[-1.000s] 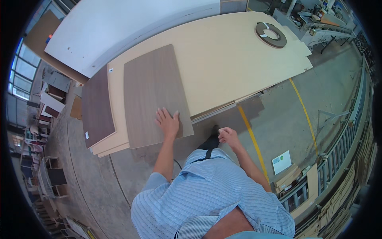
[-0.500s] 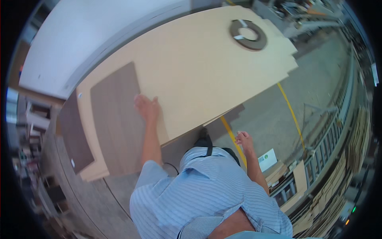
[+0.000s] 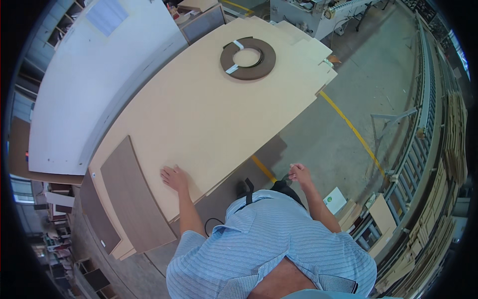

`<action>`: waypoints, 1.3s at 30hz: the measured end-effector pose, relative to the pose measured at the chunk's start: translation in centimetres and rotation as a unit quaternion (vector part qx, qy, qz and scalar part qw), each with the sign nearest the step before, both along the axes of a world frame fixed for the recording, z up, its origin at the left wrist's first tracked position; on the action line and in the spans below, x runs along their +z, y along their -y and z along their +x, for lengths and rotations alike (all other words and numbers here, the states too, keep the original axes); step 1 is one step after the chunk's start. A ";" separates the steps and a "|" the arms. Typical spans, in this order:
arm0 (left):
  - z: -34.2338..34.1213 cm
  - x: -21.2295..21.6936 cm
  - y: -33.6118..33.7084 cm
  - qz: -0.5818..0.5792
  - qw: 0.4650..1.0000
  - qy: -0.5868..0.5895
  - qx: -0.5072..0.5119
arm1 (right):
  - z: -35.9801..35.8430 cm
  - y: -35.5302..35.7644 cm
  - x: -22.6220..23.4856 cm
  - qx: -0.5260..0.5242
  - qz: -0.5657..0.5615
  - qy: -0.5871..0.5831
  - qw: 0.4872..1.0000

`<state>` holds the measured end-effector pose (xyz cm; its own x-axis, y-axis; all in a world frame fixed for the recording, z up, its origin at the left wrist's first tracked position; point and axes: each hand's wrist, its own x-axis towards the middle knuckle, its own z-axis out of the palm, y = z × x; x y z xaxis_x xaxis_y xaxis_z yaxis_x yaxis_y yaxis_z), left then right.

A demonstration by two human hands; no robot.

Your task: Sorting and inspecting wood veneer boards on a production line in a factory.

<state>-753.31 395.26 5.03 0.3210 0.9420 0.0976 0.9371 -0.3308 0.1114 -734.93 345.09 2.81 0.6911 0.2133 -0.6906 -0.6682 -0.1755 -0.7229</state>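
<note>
My left hand (image 3: 175, 178) rests on the pale sheet board (image 3: 199, 119), palm down with its fingers spread, holding nothing. Just left of it, a brown wood-grain panel (image 3: 133, 199) lies across the board's near left end. Farther left is a darker brown panel (image 3: 98, 212), partly covered. Toward the far end of the board sits a coil of brown edge banding (image 3: 266, 57), bound with white tape. Off the board's near edge, my right hand (image 3: 300, 175) hangs over the floor with fingers curled together; whatever they may pinch is too small to name.
A large white panel (image 3: 99, 84) runs along the board's far left side. Yellow lines (image 3: 351, 127) mark the grey floor. Along the right stand a roller conveyor (image 3: 406, 172) and stacked thin boards (image 3: 423, 239). A white machine (image 3: 298, 20) is beyond the far end.
My view has swung to the right. My left hand has come off the brown panel's edge and now lies flat on the pale board. The right hand stays curled.
</note>
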 end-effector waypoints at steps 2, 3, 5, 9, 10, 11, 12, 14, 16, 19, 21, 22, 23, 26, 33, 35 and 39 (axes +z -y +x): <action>2.1 0.8 4.1 -0.021 1.000 0.003 -0.011 | 2.8 2.2 -0.5 0.009 0.004 0.007 1.000; 3.3 1.3 5.9 -0.044 0.999 0.008 -0.023 | 4.3 3.0 -0.9 0.013 -0.003 0.010 1.000; 5.6 1.6 9.3 -0.047 0.998 0.014 -0.048 | 7.2 4.6 -1.3 0.027 -0.008 0.010 1.000; 9.1 1.9 14.2 -0.027 0.996 0.039 -0.080 | 13.6 5.2 -0.4 0.039 0.001 0.051 0.998; 10.1 2.1 14.6 -0.027 0.996 0.039 -0.077 | 15.3 5.2 -0.3 0.040 0.008 0.061 0.997; 11.1 2.3 14.8 -0.029 0.998 0.039 -0.048 | 17.0 4.9 -0.2 0.042 0.007 0.061 0.997; 11.8 2.5 15.1 -0.031 0.999 0.038 -0.018 | 18.2 4.5 0.4 0.026 0.016 0.074 0.997; 12.9 2.3 14.9 -0.028 0.999 0.038 0.007 | 19.9 3.5 1.2 0.015 0.024 0.086 0.996; 14.2 2.1 14.4 -0.026 0.998 0.043 0.027 | 21.4 2.5 1.7 0.006 0.044 0.089 0.995; 17.7 2.0 13.8 -0.024 0.997 0.037 0.063 | 23.3 3.1 1.2 0.055 0.019 0.107 0.993; 20.0 1.6 13.4 -0.024 0.996 0.041 0.074 | 24.2 4.4 0.6 0.024 0.026 0.091 0.995; 21.7 1.6 13.1 -0.024 0.995 0.051 0.077 | 24.8 5.0 0.7 0.009 0.017 0.084 0.996; 23.2 1.7 13.1 -0.026 0.996 0.057 0.060 | 25.5 5.4 1.1 -0.006 0.009 0.074 0.997; 26.7 1.8 12.9 -0.022 0.996 0.074 0.037 | 27.9 6.8 2.5 -0.038 0.011 0.077 0.996; 30.4 -0.6 13.7 0.024 0.993 0.112 0.012 | 33.9 9.5 2.6 -0.093 0.031 0.088 0.991; 31.2 -0.1 15.3 0.008 0.992 0.127 -0.013 | 35.9 10.1 1.8 -0.094 0.055 0.088 0.990; 30.0 -0.2 19.7 -0.015 0.991 0.131 -0.037 | 40.5 10.0 2.7 -0.046 0.045 0.130 0.989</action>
